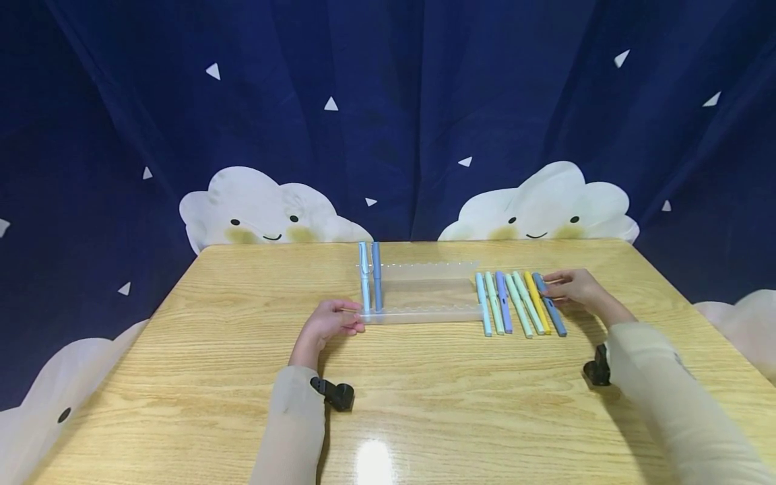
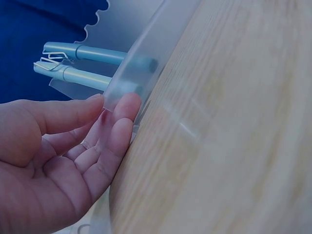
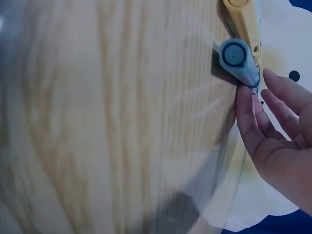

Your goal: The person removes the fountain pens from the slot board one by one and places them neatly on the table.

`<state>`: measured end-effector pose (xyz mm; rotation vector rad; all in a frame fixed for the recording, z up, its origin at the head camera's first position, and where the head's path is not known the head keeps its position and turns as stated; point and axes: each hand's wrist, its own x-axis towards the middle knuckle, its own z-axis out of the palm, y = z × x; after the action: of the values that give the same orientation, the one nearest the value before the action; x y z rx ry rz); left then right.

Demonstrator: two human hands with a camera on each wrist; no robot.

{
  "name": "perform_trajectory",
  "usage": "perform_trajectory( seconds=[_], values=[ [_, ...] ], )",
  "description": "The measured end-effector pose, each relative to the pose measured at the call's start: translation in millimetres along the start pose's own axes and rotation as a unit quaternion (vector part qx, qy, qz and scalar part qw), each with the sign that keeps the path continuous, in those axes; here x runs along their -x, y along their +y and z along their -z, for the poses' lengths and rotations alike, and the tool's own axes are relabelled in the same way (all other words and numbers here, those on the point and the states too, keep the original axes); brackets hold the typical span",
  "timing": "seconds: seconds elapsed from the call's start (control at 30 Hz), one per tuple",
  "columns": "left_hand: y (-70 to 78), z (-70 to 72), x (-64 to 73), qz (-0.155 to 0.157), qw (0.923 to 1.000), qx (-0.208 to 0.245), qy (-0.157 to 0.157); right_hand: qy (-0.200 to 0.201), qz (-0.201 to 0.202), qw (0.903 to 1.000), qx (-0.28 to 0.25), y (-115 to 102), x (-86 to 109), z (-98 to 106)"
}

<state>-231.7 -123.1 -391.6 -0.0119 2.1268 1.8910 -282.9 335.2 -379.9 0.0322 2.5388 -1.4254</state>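
Note:
A clear plastic pen rack (image 1: 432,315) with scalloped edges stands mid-table. Two pens lean upright in its left end: a light blue pen (image 1: 364,276) and a darker blue pen (image 1: 377,277). My left hand (image 1: 332,318) pinches the rack's front left corner between thumb and fingers. Right of the rack lies a row of several pens, with a dark blue pen (image 1: 554,318) at its right end. Beside that pen's upper part is my right hand (image 1: 576,286), its fingertips right at the pen and its thumb raised above them. A yellow pen (image 3: 242,22) lies alongside.
The row also holds a light blue pen (image 1: 483,306), a purple-blue pen (image 1: 504,303) and mint green pens, all close together. Behind the wooden table (image 1: 212,377) hangs a dark blue curtain (image 1: 388,121) with cloud figures.

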Motion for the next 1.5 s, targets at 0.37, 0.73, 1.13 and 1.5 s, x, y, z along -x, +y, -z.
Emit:
perform_trajectory(
  seconds=[0.37,0.73,1.13,1.5],
  values=[
    [0.2,0.3,0.9,-0.002,1.0000,-0.003,-0.004,0.023,-0.030,0.9975,-0.060,-0.2,2.6,0.4],
    [-0.6,0.7,-1.0,-0.008,0.9999,0.002,-0.008,0.063,-0.015,0.9929,-0.100,0.9,6.2,4.3],
    [0.6,1.3,-0.5,0.002,1.0000,0.001,-0.005,0.079,0.025,0.9874,-0.135,-10.7,10.1,3.9],
    [-1.4,1.2,-1.9,0.002,1.0000,0.002,-0.002,0.063,0.066,0.9832,-0.158,-15.3,3.7,-7.6]
  ],
)
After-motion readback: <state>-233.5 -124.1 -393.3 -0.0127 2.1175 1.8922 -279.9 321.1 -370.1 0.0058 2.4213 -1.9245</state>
